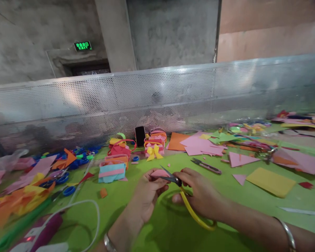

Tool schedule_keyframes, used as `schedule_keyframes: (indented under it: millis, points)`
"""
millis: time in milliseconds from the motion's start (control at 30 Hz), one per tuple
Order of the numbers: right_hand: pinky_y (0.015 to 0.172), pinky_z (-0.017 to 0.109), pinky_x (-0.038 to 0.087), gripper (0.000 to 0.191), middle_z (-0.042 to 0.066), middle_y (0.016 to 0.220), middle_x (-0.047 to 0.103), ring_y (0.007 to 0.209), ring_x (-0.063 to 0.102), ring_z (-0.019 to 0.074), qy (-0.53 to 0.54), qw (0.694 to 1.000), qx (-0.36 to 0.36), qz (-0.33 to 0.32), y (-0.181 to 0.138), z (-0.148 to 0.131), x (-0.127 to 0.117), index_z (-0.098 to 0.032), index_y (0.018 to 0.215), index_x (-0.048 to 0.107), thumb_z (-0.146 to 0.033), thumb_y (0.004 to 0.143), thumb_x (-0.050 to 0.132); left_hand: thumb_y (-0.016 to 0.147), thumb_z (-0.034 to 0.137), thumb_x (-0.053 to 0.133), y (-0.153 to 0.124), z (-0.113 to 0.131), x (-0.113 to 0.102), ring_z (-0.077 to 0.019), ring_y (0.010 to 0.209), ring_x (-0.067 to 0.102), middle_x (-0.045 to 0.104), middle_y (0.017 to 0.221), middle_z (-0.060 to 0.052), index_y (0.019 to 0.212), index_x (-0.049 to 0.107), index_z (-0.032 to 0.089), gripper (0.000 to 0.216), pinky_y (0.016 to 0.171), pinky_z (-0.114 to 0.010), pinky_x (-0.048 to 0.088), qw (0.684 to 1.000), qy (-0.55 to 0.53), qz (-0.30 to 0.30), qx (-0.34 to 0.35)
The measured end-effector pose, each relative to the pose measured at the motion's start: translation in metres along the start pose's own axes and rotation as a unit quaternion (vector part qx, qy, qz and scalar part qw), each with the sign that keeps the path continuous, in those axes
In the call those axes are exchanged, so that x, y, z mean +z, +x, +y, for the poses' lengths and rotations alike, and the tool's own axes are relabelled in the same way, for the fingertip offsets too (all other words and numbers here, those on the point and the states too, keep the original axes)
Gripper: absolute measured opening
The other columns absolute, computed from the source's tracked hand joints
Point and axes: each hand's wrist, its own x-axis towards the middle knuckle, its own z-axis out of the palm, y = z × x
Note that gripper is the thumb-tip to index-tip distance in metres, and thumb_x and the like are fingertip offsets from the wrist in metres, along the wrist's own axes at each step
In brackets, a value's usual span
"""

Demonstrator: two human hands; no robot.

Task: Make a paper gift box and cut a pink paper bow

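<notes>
My left hand (pixel 149 191) pinches a small piece of pink paper (pixel 159 173) above the green tabletop (pixel 170 227). In my right hand (pixel 199 194) is a pair of scissors (pixel 187 203) with dark blades and yellow handles. Its blades are parted around the pink paper, one above and one below its edge. Behind my hands stand small paper handbags, among them a pink one with a yellow bow (pixel 154 152) and a light blue one (pixel 112 173). A tiny pink scrap (pixel 168 165) lies just beyond the blade tips.
Thread snips (pixel 206 166) and a yellow paper sheet (pixel 271 181) lie to the right. Pink and orange sheets (pixel 176 141) spread behind. On the left are a white cord (pixel 97 213), a purple device (pixel 46 232) and blue rings (pixel 69 190). A perforated metal panel (pixel 136 98) bounds the back.
</notes>
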Motion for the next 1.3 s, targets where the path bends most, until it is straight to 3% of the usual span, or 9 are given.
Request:
schedule_keyframes:
  millis: [533,900,1300]
  points:
    - [0.059,0.026,0.033,0.033,0.005,0.079,0.059,0.068,0.051,0.0174,-0.023,1.0,0.009,0.011,-0.0007,0.0039,0.0087,-0.018,0.087,0.062,-0.049,0.075,0.058,0.052,0.003,0.068,0.0013,-0.0027,0.0015,-0.0065,0.054,0.055,0.063,0.055,0.003,0.054,0.065,0.016,0.014,0.059,-0.017,0.044,0.999,-0.02,0.004,-0.034]
    - [0.055,0.025,0.031,0.032,0.003,0.068,0.058,0.062,0.05,0.0164,-0.048,0.999,0.002,0.016,-0.0021,0.0062,0.0072,-0.018,0.078,0.061,-0.049,0.078,0.053,0.052,0.004,0.072,0.0029,-0.0046,-0.0014,-0.0072,0.058,0.057,0.063,0.056,0.004,0.053,0.062,0.016,0.015,0.065,-0.019,0.046,0.999,-0.035,-0.013,-0.039]
    - [0.052,0.024,0.031,0.038,0.002,0.063,0.058,0.056,0.05,0.015,-0.073,0.997,-0.019,0.015,-0.0025,0.0059,0.0045,-0.018,0.07,0.057,-0.054,0.08,0.048,0.055,0.003,0.073,0.001,-0.0043,-0.0006,-0.0075,0.058,0.059,0.063,0.057,0.003,0.055,0.06,0.016,0.018,0.061,-0.017,0.048,0.998,-0.047,-0.012,-0.046]
